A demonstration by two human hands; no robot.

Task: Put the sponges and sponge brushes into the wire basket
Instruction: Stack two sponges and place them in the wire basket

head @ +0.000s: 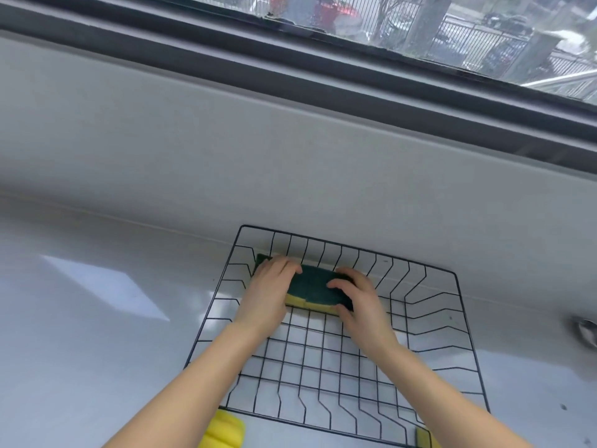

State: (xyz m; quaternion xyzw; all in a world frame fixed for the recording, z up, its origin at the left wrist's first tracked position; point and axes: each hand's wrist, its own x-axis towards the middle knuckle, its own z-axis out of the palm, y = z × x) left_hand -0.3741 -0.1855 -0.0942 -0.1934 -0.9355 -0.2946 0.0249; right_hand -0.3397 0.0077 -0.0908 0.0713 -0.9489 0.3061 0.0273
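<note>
A black wire basket (458, 321) sits on the white counter against the back wall. Inside it, at the far left, lies a yellow sponge with a dark green scouring top (311, 287). My left hand (269, 292) covers its left end and my right hand (357, 297) grips its right end. A corner of green shows past my left hand, so a second sponge may lie under it. A ribbed yellow sponge (223, 431) lies on the counter outside the basket's near left corner. Another yellow piece (423, 438) shows at the near right corner.
The white counter (97, 318) runs left of the basket with a bright patch of light on it. A grey wall ledge and dark window frame rise behind. A metal fitting (584, 329) sits at the right edge.
</note>
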